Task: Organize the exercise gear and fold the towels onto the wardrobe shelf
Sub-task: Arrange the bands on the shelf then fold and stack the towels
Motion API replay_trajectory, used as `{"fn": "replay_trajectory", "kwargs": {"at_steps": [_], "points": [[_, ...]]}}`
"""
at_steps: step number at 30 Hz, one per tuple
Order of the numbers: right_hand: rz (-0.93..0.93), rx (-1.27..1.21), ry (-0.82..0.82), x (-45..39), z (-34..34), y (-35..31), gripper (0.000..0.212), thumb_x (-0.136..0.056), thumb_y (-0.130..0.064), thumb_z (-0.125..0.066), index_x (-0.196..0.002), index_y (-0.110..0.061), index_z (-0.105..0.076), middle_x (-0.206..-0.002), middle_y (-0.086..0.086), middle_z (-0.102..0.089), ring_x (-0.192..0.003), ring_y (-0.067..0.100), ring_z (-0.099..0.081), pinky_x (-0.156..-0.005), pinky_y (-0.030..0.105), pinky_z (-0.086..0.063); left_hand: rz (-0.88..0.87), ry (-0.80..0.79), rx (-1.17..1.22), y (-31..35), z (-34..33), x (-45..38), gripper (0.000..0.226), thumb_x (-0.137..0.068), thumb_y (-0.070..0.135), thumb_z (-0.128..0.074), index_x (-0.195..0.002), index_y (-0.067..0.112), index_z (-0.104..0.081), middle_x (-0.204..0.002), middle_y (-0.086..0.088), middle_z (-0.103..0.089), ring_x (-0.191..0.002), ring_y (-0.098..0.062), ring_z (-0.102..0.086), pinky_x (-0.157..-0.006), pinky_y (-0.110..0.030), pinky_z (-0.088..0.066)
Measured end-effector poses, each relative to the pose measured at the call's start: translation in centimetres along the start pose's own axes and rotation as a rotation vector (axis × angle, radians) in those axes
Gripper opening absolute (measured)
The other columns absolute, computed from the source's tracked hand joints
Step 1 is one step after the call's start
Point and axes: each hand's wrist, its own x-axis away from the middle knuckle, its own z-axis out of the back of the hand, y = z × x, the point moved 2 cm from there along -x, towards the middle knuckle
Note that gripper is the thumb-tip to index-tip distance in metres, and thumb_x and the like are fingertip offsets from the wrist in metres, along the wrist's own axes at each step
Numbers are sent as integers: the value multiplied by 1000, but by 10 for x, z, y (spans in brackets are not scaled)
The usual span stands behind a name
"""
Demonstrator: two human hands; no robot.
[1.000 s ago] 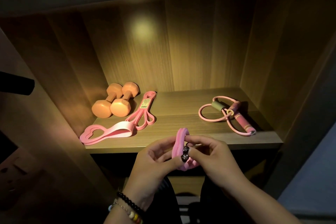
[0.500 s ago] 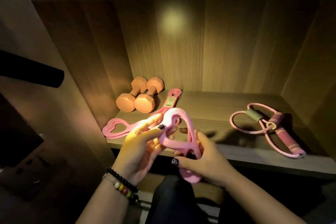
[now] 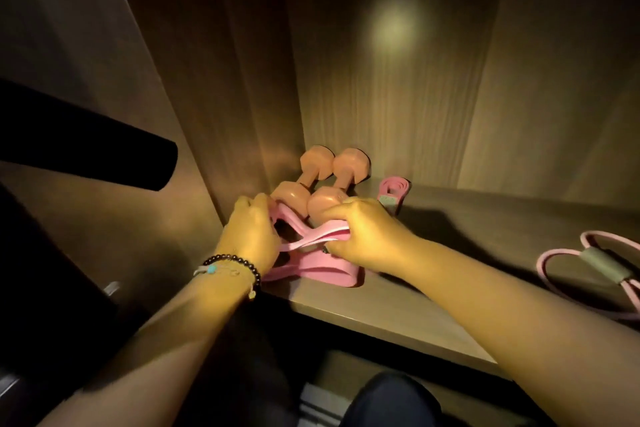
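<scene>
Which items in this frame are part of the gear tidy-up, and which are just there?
In the job:
- left hand and right hand, both gripping the pink strap
- pink band lying under it on the shelf
- two orange dumbbells
- folded pink resistance band
- pink tube loop

Just there:
- black bar at left
- bead bracelets

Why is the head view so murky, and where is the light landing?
Head view: a round light spot glares on the wardrobe's back panel; left hand, right hand and the pink band are lit yellowish and soft with blur; the shelf edges fall dark; wide-angle bending shows.
</scene>
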Motion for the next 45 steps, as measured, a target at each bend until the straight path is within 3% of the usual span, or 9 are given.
{"fn": "replay_trajectory", "kwargs": {"at_steps": [4, 10, 18, 23, 26, 30, 35, 38, 45], "points": [[-4, 120, -90, -24, -26, 1, 41, -82, -25, -73, -122, -20, -65, -123, 5, -61, -114, 26, -54, -90, 32, -48, -8, -190, -322, 10, -2, -19, 44, -87, 5, -56, -129, 7, -46, -122, -17, -49, -109, -39, -58, -89, -43, -48], [33, 247, -42, -28, -38, -7, 41, -85, -32, -71, -124, -24, -63, -122, 5, -59, -109, 29, -56, -87, 39, -51, -80, -48, -678, 11, 0, -29, 38, -89, 10, -55, -125, 9, -46, -123, -12, -53, -103, -32, -62, -68, -35, -37], [79, 513, -245, -21, -55, 6, 34, -92, -28, -61, -125, -18, -62, -121, 9, -58, -111, 31, -54, -86, 38, -46, -204, -136, -907, -11, -42, -5, 29, -96, 16, -42, -117, 13, -62, -122, -7, -57, -116, -28, -44, -89, -37, -39], [84, 504, -123, -8, -61, 16, 42, -94, -31, -56, -134, -20, -53, -133, 8, -46, -125, 29, -38, -102, 40, -34, -257, -58, -612, -12, -48, 15, 41, -92, 10, -47, -133, 5, -48, -138, -13, -42, -119, -29, -48, -91, -35, -45], [90, 406, 10, 8, -63, 17, 59, -92, -30, -58, -146, -19, -37, -147, 8, -35, -136, 28, -29, -110, 42, -27, -294, -40, -334, -26, -60, 27, 46, -85, 10, -59, -130, 4, -53, -131, -11, -56, -117, -26, -56, -99, -34, -46], [12, 253, 96, 32, -64, 18, 73, -90, -32, -58, -151, -24, -19, -154, 1, -16, -144, 22, -12, -118, 45, -20, -307, -8, -193, -38, -73, 37, 45, -75, 4, -70, -119, -2, -61, -116, -18, -65, -100, -33, -66, -88, -42, -56], [-31, 112, 235, 72, -51, 25, 73, -87, -30, -62, -149, -29, -24, -154, -5, -17, -143, 15, -16, -112, 29, -25, -258, 77, 8, -28, -74, 47, 51, -87, 5, -60, -137, 2, -49, -139, -15, -53, -129, -30, -51, -110, -39, -34], [-167, 110, 318, 113, -27, 51, 70, -87, -28, -65, -148, -27, -31, -157, -7, -13, -140, 10, -20, -109, 25, -17, -172, 94, 263, -13, -73, 61, 53, -89, 5, -56, -140, 9, -44, -142, -9, -49, -133, -26, -45, -113, -39, -36], [-604, 386, 614, 207, 30, 158, 66, -74, -13, -76, -135, -12, -50, -151, 14, -24, -135, 44, -31, -102, 60, -38, -459, 160, 419, 90, -90, 103, 80, -76, 3, -54, -150, 3, -24, -158, -11, -22, -149, -21, -10, -122, -36, -12]]}}
